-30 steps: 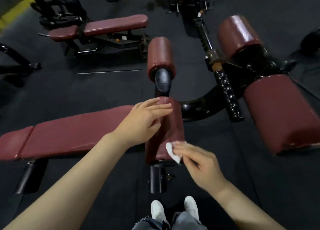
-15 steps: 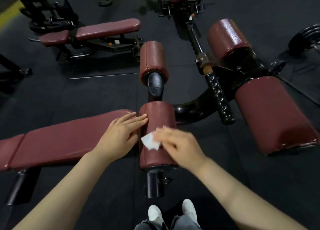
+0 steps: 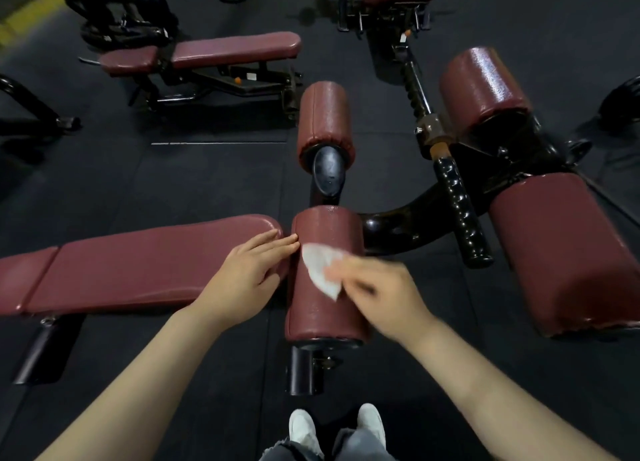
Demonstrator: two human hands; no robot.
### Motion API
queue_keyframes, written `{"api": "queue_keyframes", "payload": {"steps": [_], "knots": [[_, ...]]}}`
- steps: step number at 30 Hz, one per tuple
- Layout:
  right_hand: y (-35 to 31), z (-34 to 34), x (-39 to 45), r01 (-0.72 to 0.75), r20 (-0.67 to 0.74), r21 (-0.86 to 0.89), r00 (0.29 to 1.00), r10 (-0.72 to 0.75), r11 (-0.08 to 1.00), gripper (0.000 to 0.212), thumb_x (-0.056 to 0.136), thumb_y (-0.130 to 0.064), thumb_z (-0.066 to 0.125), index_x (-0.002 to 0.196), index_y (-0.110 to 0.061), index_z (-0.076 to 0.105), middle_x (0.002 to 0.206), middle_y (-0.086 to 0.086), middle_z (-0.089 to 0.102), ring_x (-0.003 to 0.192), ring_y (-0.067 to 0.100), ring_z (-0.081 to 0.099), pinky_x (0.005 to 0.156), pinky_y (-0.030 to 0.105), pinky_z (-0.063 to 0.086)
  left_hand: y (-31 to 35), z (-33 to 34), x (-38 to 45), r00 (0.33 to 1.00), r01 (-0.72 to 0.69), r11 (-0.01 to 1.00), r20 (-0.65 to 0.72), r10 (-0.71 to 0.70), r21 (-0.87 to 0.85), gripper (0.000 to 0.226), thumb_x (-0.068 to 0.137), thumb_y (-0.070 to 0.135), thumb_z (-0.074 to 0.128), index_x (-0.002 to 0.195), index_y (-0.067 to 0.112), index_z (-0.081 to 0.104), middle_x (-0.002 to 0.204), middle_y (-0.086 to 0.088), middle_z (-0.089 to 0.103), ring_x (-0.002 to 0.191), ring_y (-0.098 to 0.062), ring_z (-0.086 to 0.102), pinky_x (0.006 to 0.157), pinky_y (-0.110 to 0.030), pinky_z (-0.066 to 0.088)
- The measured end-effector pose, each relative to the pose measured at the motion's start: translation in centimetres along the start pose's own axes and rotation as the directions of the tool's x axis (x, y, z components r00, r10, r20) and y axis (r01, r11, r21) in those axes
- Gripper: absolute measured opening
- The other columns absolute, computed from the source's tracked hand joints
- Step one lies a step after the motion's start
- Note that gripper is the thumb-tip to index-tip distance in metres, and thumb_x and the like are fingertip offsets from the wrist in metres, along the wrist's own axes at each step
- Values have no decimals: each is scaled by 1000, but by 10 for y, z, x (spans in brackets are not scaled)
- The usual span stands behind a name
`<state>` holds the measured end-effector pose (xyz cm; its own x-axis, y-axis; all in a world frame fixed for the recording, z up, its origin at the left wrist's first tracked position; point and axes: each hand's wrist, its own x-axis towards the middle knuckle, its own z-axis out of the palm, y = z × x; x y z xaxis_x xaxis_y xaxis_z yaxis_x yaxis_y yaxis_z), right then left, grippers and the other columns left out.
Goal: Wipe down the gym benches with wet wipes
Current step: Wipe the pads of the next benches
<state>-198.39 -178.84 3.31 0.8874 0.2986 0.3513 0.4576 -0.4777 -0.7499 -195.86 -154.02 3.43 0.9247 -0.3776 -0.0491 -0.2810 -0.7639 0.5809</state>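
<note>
On the near roller pad [image 3: 325, 315], right hand [image 3: 384, 290] pinches the limp, light wet wipe [image 3: 320, 266] flat against the vinyl; left hand [image 3: 242, 280], fingers straight, steadies the pad's side.

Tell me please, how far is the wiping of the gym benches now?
Done: nothing can be confirmed; no pad looks clearly wiped. In hand: the right hand rubs a wet wipe over the near roller pad, while the left hand steadies its side. Left: apparently the long bench pad, the far roller pad and the far bench.
</note>
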Motion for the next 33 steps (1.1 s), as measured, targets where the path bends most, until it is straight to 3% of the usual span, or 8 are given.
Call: {"api": "queue_keyframes", "payload": {"steps": [5,9,12,16,19,26,30,33], "knots": [[8,-6,-9,251,110,-76,964,-242,965,32,82,12,62,103,-7,76,114,3,71,114,6,61,106,28,44,0,12,-7,1000,-10,1000,3,10,4,81,75,9,38,149,42,27,152,35,20,147,2,10,121,-38,19],[41,1,75,53,-61,-177,996,-65,983,36,83,12,56,105,-7,76,113,4,71,115,15,62,108,31,42,-3,11,-12,991,134,987,40,-131,-93,77,83,-3,42,150,36,33,145,39,23,143,9,10,122,-34,19],[25,5,56,49,-35,-135,998,-54,990,32,85,5,57,106,-9,76,112,2,72,113,13,63,102,35,47,-1,8,-12,985,157,982,93,-147,-105,78,84,-6,44,151,31,31,151,27,27,143,8,10,122,-30,16],[-15,-2,-39,271,150,28,950,-272,962,20,91,-1,63,105,-8,76,113,1,72,112,9,64,99,33,50,5,4,-5,996,85,993,0,-85,-79,81,80,-8,43,151,31,34,154,26,25,146,4,9,121,-30,16],[3,-8,-15,403,173,-81,906,-385,912,18,95,-3,59,104,-1,75,111,7,72,111,13,64,104,31,46,9,11,-5,1000,6,997,2,-6,-74,86,75,-2,38,151,37,30,154,31,21,147,6,7,120,-33,16],[29,5,63,40,-97,-136,994,-54,990,30,83,9,60,102,-7,76,109,3,73,106,13,66,104,21,44,5,23,-11,995,98,980,-13,-101,-174,94,74,-17,37,148,40,31,152,34,23,145,10,8,118,-15,10],[-10,1,-32,267,105,0,958,-265,964,29,82,12,66,103,-5,76,113,4,72,112,11,64,102,31,48,-11,32,-21,981,194,959,17,-194,-206,89,82,-16,45,146,45,30,146,40,26,139,20,8,120,-22,17],[4,-6,-9,432,165,-110,896,-413,895,23,91,4,57,104,-3,75,111,6,72,110,16,65,105,34,46,-11,30,-21,975,222,952,51,-216,-211,84,86,-12,46,148,43,33,145,41,28,140,18,9,120,-27,20]]}}
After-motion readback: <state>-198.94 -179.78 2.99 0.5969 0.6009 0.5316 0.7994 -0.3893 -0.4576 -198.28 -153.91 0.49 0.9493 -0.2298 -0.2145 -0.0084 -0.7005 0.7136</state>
